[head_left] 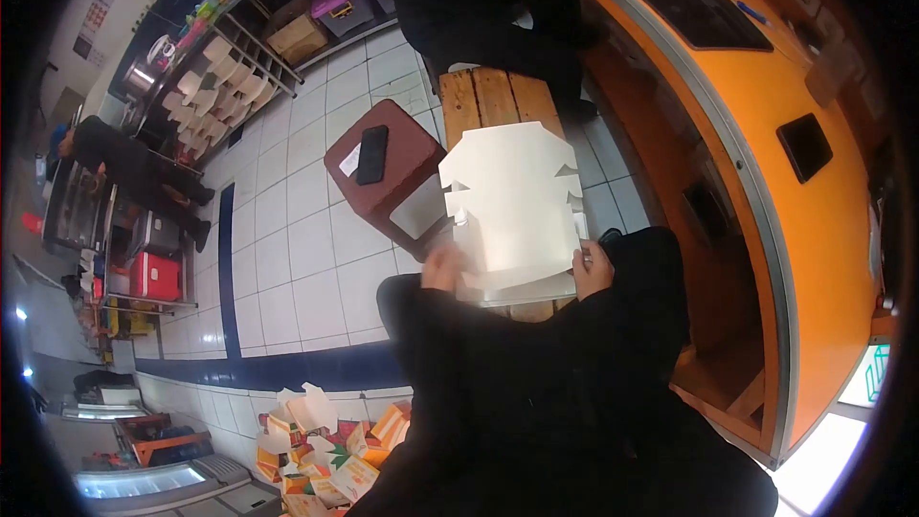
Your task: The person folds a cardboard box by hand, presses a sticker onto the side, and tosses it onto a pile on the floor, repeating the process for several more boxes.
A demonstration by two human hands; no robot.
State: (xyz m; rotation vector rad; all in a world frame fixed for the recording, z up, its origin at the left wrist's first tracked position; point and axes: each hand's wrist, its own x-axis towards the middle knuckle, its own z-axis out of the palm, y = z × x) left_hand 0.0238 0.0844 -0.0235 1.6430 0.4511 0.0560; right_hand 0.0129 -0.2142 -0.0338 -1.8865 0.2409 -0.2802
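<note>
Left hand (442, 266): closed on the near left corner of the blank (517, 196); fingers curl over the edge, thumb hidden.
Right hand (592, 268): closed on the near right corner of the same blank; sleeve down to the wrist.
Blank: a flat white die-cut card with notches on both long sides; held between the two hands, far end tilted away over the bench (493, 96); its near edge sits just above what looks like a stack (522, 295) of more sheets, though that is hard to tell.
Bench: slatted wood, running away from the person; a second person in black (479, 0) sits at its far end.
Stool (407, 148): brown, just left of the bench; a phone (371, 155) lies on it.
Floor: white tiles; folded orange-and-white boxes (325, 445) heaped near left.
Counter (766, 134): orange, curving along the right.
Doing it well, as I judge: keep both grips level so the card does not twist; bend only along the scored lines; use the bench as a firm backing; keep fingers clear of the notches so the tabs stay unbent.
</note>
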